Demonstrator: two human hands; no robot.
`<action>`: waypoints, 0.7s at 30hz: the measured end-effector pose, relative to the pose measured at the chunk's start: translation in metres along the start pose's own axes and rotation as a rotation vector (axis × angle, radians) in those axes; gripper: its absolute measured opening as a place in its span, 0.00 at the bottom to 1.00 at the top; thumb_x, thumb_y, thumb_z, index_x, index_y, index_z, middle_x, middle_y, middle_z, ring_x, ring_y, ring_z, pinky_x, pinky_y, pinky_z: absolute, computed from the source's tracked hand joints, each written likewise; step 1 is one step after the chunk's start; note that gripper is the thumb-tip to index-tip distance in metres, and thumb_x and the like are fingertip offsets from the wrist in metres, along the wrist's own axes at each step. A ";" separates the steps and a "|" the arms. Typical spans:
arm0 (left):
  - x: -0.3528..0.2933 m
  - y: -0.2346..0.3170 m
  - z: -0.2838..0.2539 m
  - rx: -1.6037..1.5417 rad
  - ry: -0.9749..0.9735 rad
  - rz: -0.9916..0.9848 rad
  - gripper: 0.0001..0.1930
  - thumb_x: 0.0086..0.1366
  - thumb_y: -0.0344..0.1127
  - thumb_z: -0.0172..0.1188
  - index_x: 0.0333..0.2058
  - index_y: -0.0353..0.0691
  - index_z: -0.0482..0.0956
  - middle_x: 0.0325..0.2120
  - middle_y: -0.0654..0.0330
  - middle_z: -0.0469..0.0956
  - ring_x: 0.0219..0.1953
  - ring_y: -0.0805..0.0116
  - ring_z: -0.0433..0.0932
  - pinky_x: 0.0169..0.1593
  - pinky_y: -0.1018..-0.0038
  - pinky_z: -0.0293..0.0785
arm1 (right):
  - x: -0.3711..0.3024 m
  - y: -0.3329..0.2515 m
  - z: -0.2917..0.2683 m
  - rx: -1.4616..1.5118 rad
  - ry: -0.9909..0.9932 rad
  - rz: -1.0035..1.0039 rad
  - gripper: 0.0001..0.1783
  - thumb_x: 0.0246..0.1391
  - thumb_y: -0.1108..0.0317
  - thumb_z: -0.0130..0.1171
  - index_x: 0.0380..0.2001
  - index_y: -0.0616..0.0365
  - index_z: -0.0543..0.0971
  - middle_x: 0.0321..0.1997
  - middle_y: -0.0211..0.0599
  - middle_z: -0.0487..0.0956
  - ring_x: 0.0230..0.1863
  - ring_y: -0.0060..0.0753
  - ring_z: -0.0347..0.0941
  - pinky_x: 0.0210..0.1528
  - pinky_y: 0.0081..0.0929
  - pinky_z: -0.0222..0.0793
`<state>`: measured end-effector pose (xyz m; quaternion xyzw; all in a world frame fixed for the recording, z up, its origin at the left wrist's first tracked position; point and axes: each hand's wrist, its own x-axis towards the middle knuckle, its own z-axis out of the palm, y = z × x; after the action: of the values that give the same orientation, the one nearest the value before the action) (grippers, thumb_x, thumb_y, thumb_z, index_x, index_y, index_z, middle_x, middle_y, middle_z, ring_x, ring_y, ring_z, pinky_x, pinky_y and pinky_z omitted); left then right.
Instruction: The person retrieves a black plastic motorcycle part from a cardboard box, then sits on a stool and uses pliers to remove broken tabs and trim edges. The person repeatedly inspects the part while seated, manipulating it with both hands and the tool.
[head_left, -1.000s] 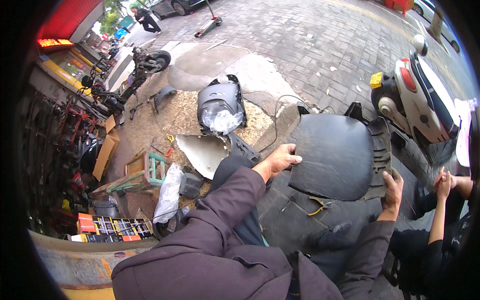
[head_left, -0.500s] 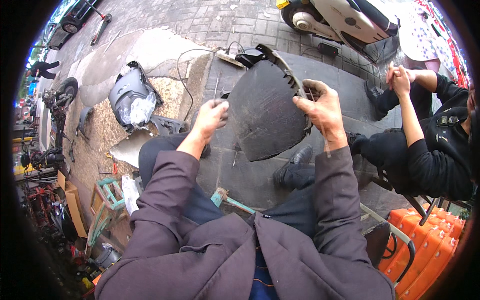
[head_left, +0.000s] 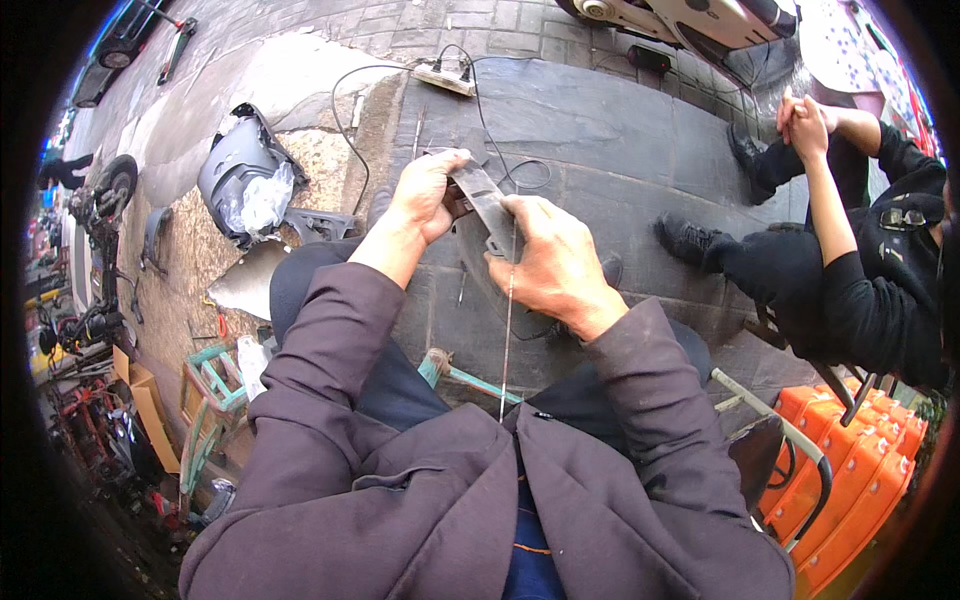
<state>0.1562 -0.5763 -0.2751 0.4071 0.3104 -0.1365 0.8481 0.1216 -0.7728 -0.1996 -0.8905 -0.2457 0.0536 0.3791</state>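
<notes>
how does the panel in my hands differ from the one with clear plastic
The held panel is between left hand and right hand; the grey panel lies on the ground. The held panel shows mostly its edge; the grey panel, its broad face under some clear plastic. Both look dark.

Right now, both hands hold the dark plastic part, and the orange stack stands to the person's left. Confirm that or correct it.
One thing is wrong: the head view shows the orange stack to the person's right, not the left. The rest stands: the left hand and right hand both hold the dark plastic part.
</notes>
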 end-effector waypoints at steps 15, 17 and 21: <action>-0.018 0.024 0.004 0.071 -0.250 0.272 0.20 0.58 0.19 0.52 0.51 0.35 0.72 0.43 0.56 0.79 0.45 0.64 0.80 0.53 0.64 0.78 | 0.019 0.028 -0.030 0.883 0.018 0.290 0.16 0.66 0.67 0.48 0.50 0.65 0.77 0.43 0.37 0.81 0.42 0.25 0.77 0.46 0.25 0.73; -0.021 0.030 0.006 0.099 -0.242 0.324 0.24 0.56 0.19 0.52 0.54 0.33 0.70 0.46 0.53 0.78 0.47 0.61 0.80 0.54 0.62 0.78 | 0.021 0.030 -0.034 1.054 -0.011 0.372 0.16 0.65 0.68 0.48 0.49 0.66 0.77 0.43 0.40 0.81 0.42 0.28 0.78 0.46 0.26 0.75; -0.030 0.043 0.006 0.110 -0.294 0.300 0.24 0.57 0.19 0.53 0.54 0.36 0.72 0.45 0.58 0.78 0.46 0.68 0.79 0.54 0.71 0.76 | 0.029 0.032 -0.035 1.231 -0.032 0.436 0.15 0.63 0.71 0.48 0.48 0.68 0.76 0.43 0.44 0.81 0.42 0.33 0.79 0.44 0.28 0.78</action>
<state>0.1564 -0.5546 -0.2269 0.4700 0.1114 -0.0833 0.8716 0.1696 -0.8002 -0.1946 -0.5392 0.0105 0.2732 0.7966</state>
